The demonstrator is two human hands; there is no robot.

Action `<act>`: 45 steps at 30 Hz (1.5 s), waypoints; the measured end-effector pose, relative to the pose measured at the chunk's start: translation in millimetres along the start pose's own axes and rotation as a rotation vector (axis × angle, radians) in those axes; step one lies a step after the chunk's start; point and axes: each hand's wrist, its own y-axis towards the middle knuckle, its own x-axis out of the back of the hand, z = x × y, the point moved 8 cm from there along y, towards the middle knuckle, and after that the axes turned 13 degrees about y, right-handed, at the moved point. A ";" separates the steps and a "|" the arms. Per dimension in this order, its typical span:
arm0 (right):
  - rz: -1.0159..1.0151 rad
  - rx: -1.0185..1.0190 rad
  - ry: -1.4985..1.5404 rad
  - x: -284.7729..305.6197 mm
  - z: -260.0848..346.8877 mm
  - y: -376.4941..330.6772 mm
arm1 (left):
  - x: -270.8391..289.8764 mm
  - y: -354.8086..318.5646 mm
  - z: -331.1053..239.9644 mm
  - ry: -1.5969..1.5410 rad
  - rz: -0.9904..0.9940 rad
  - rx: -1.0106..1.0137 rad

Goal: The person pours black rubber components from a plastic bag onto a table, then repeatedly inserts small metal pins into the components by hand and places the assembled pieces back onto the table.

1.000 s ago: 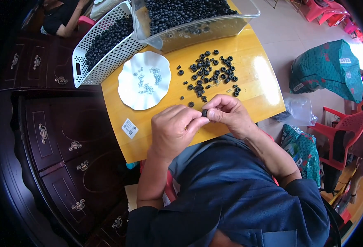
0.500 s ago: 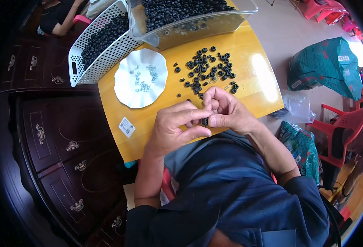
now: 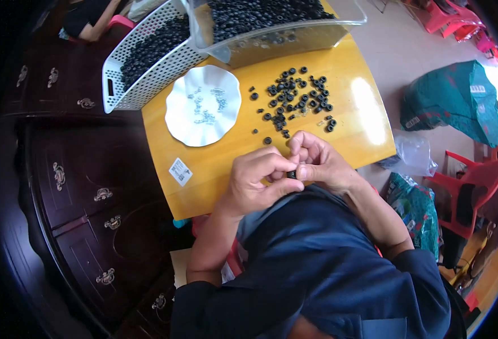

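My left hand (image 3: pixel 261 178) and my right hand (image 3: pixel 323 165) meet over the table's near edge, close to my body. Between their fingertips sits a small round black plastic piece (image 3: pixel 292 175). Left thumb and forefinger pinch it from one side, while the right thumb and fingers press at its upper edge. The fingers cover most of it, and anything tiny in the right fingertips is hidden. Beyond the hands lies a loose spread of black ring-shaped parts (image 3: pixel 289 98) with smaller black bits among them. A white wavy-edged plate (image 3: pixel 182 131) holds tiny clear pieces.
At the back of the yellow table (image 3: pixel 206 195) stand a white perforated basket (image 3: pixel 147 93) and a clear bin (image 3: pixel 271 52), both full of black parts. A white label (image 3: pixel 180 171) lies front left. Dark drawers (image 3: pixel 108 169) flank the left; green bags (image 3: pixel 452 101) and a red chair (image 3: pixel 475 192) stand right.
The whole view has shifted, so the table and its things sit farther right. Both hands keep their pinch on the black piece, slightly lower and nearer my body; its ring face shows less.
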 end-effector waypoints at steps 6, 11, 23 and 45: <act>-0.053 -0.049 -0.044 8.7 -4.6 -3.5 | 3.3 2.2 -7.1 0.118 -0.016 -0.059; -0.021 -0.061 -0.118 -5.5 0.5 -1.2 | 14.6 -0.3 -10.3 0.211 -0.001 -0.055; -0.132 0.254 -0.458 -17.6 69.8 -23.6 | 275.9 69.9 79.7 0.878 -0.552 0.238; -0.305 0.338 -1.231 15.1 37.7 -17.9 | -2.5 -7.9 61.1 0.724 -0.025 0.184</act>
